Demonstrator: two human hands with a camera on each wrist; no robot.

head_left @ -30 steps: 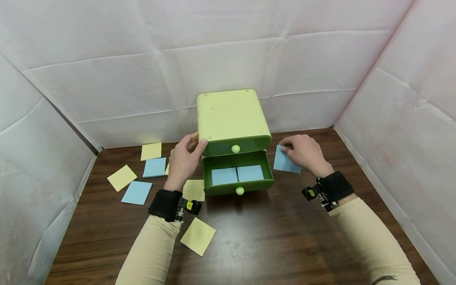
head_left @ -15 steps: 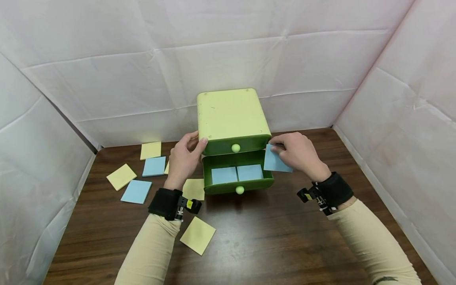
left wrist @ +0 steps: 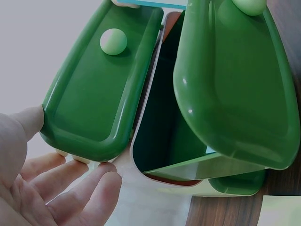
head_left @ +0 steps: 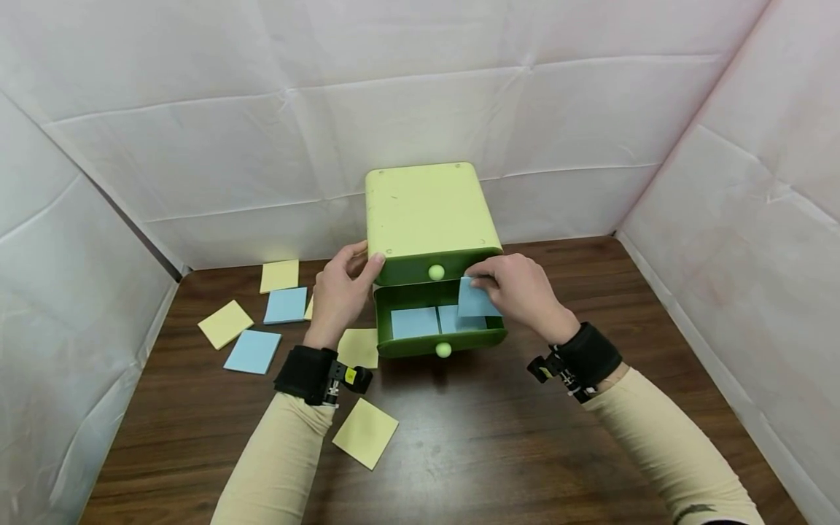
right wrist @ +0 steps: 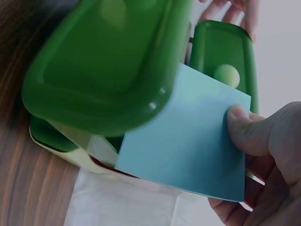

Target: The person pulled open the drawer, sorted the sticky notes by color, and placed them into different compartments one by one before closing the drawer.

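Left hand rests with relaxed fingers against the little green drawer box, while the right hand pinches a blue sticky note over the open bottom drawer. That drawer has two blue notes lying flat inside, the right one partly hidden by the held note. Top drawer is closed, so can't see what's in it.
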